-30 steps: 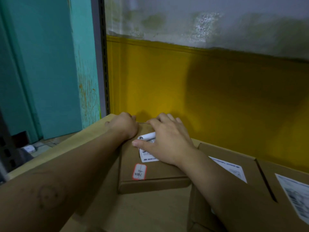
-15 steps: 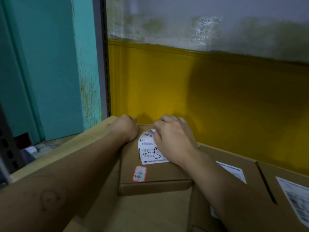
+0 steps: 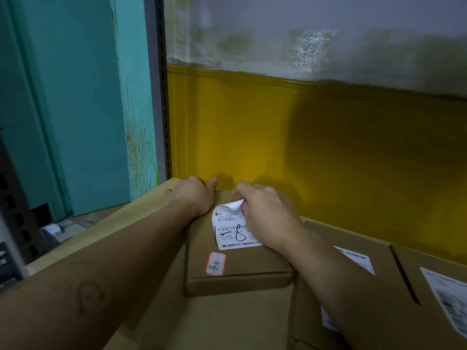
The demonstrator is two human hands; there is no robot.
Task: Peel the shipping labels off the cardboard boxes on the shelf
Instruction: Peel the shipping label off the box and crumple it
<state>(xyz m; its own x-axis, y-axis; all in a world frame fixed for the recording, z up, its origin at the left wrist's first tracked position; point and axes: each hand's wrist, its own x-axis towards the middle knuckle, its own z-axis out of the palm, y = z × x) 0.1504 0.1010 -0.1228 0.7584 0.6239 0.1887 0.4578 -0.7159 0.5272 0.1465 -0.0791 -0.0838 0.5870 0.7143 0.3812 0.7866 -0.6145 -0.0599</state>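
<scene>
The top corner of the label now curls up, pinched by the right hand. The left hand grips the far edge of the box, its fingertips hidden.

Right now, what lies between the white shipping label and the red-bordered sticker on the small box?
Only bare cardboard of the small box, per the head view; the shipping label and red-bordered sticker do not touch.
</scene>
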